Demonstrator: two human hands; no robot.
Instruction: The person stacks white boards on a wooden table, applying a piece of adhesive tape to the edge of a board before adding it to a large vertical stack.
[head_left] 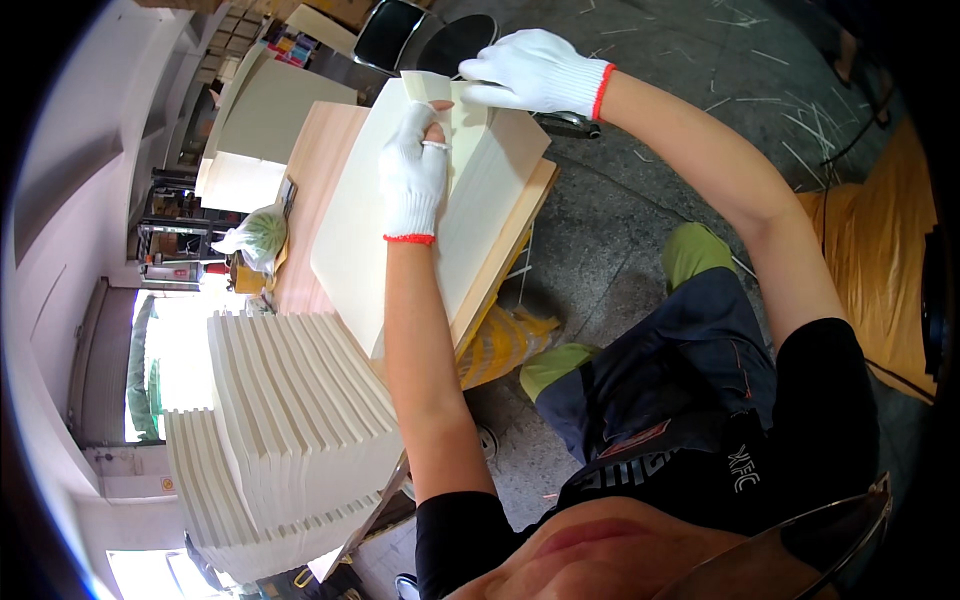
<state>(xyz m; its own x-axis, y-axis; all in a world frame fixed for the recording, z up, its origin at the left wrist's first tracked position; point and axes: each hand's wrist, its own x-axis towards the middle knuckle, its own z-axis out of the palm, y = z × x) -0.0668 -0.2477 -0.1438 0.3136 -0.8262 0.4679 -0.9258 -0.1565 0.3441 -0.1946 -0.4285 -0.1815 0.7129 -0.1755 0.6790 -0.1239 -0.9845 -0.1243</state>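
Note:
My left hand [413,180], in a white knit glove with a red cuff and bare thumb and finger tips, is closed over a narrow cream strip [426,86]. It rests against a large pale panel [355,210] on the workbench. At the panel's far right corner, my right hand [540,75], in a similar white glove, has its fingers bent together by the strip's end. What lies between those fingertips is too small to make out. Below the strip, the pale side face [500,165] of the panel or stack slopes toward a wooden board edge [510,245].
Several pale curved panels stand stacked [290,400] at the left. A plastic bag with something green [262,235] sits on the wood-grain tabletop [320,150]. Black round-seated chairs [455,48] stand beyond. Thin offcut strips [815,130] litter the grey floor. Yellow wrapping [505,345] hangs below the bench.

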